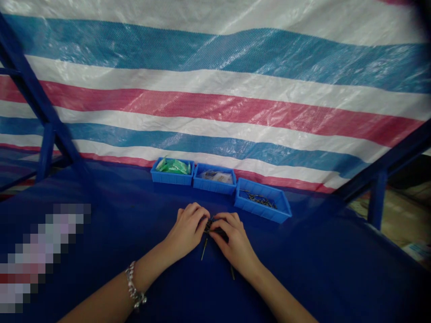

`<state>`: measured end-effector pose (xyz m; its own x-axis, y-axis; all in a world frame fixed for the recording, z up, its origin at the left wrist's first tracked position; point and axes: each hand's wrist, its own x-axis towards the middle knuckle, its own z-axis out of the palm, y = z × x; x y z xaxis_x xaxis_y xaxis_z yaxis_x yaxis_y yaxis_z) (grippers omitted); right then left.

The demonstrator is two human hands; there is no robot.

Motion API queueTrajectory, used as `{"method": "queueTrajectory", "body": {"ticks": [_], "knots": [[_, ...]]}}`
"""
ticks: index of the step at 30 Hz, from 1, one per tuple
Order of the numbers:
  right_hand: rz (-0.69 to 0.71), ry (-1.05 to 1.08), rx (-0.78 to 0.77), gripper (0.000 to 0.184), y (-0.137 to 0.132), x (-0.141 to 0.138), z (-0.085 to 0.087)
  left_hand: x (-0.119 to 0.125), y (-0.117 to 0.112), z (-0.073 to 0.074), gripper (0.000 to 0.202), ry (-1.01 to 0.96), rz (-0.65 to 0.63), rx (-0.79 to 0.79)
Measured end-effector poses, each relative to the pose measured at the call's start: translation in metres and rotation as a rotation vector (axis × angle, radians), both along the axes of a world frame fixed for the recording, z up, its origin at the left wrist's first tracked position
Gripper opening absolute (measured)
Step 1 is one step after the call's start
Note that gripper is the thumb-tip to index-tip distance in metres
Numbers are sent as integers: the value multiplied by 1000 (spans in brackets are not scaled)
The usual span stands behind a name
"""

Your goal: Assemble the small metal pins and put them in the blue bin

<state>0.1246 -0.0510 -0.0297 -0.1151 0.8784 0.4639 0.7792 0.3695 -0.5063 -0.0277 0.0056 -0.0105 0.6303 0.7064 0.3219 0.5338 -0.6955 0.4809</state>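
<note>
Dark metal pins were gathered between the two hands near the middle of the blue desk, in a small dark cluster with two thin shanks pointing back toward the person. The left hand, with a silver chain bracelet on its wrist, curled narrowly over the cluster from one side. The right hand closed around it from the other, and the fingers of both hands met so closely that most of the pins were hidden. How many pins each hand held could not be told.

Both forearms lay low over the desk, which looked like a sound way to work: slim parts seemed best controlled with the fingertips close together and the wrists steady, so the shanks would not roll apart.

Beyond the hands stood three blue plastic bins in a row. The left bin held green packets, the middle bin a clear bag, and the right bin loose dark pins. A striped tarpaulin hung behind them from a blue steel frame.
</note>
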Motion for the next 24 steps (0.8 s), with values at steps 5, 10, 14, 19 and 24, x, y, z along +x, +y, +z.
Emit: {"method": "queueTrajectory", "body": {"ticks": [5,10,14,19,24], "knots": [[-50,40,14,6,-2,0,6,-1,-9,9,14,32,-68,42],[-77,67,13,7,-3,-1,7,-1,-14,14,13,57,-57,74],[-81,59,20,8,-4,-2,8,0,-15,15,10,73,-46,82],[-79,46,10,6,-6,-3,11,2,-13,11,11,60,-49,50],[-135,62,-3,11,-7,-1,13,2,-12,9,8,23,-4,62]]}}
